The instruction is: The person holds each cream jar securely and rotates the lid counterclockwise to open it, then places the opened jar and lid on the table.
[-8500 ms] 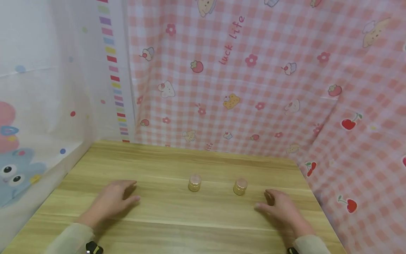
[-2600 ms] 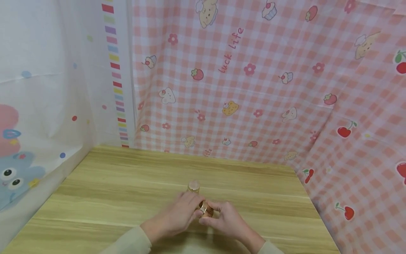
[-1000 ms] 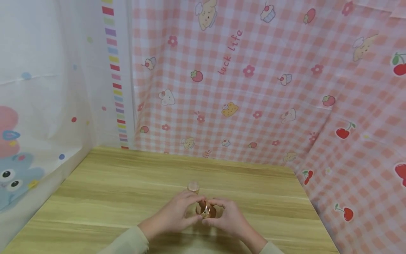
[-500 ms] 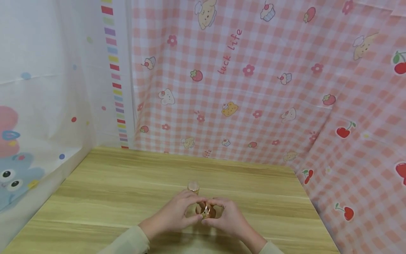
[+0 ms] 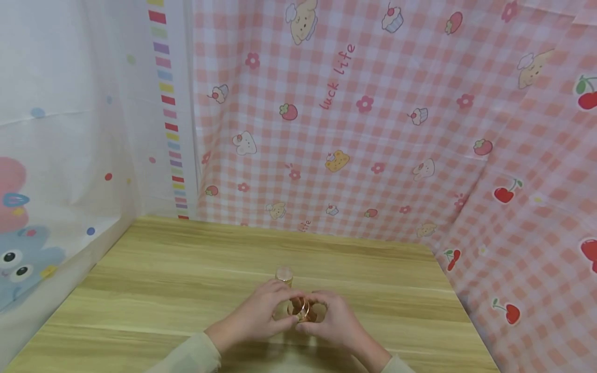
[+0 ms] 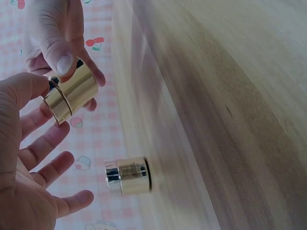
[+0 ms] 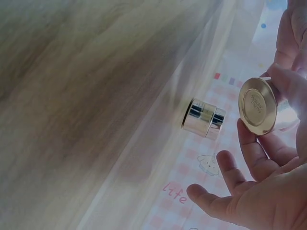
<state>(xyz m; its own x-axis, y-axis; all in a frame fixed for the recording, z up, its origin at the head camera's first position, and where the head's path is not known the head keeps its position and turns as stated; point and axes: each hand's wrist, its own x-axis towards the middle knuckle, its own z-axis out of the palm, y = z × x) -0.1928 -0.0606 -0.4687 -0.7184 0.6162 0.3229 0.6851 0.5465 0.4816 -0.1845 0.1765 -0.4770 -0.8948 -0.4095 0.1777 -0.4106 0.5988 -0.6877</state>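
Tilted on its side between both hands is a small shiny gold jar (image 6: 79, 88), with a seam running round it near one end. My left hand (image 5: 261, 316) pinches the shorter end, the lid (image 6: 58, 104), between thumb and fingers. The longer body is gripped by my right hand (image 5: 336, 318), thumb and fingertips round its side. In the right wrist view the round gold base (image 7: 258, 105) with embossed marks faces the camera. A second gold jar (image 7: 204, 119) stands upright on the table just beyond my left hand, partly hidden by it in the head view.
The wood-grain table (image 5: 186, 259) meets a pink checked cloth (image 5: 354, 129) at its back and right. A white patterned cloth (image 5: 70, 145) hangs along the left side.
Earlier both jars stood on the table with my hands apart at either side. The right-hand jar has been picked up and brought between both hands. In the last second it has tilted slightly.
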